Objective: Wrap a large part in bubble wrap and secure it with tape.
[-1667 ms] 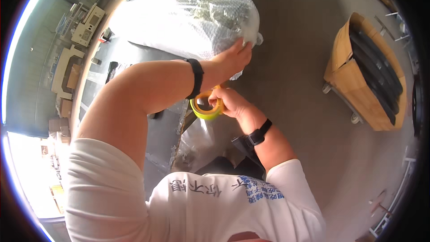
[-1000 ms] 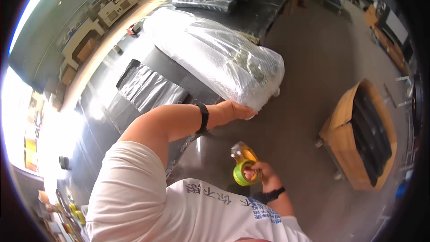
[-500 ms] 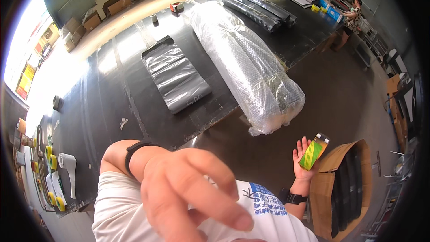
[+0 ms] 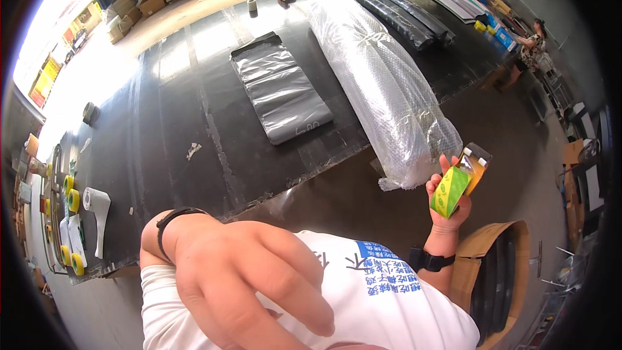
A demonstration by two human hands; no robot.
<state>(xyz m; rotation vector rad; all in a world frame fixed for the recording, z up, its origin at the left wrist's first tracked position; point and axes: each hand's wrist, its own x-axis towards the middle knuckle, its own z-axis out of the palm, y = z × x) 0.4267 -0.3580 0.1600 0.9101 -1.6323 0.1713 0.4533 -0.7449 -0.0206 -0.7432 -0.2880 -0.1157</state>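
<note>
black table [image 4: 194, 116] behind; right hand [image 4: 447, 204] raises tape roll [image 4: 451, 189].

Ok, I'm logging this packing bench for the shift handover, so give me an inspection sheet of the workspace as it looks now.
Surface: long black table, glare at the far end.
Job's things: yellow-green tape roll; bubble-wrapped bundle lying along the table.
Clutter: flat grey plastic bag; tape rolls and a white roll at the left edge.
Hands: right hand holds the tape roll up; left hand empty, close to the camera.
Cables: nothing seen.
Surroundings: cardboard box of black strips on the floor; people at the far end.
</note>
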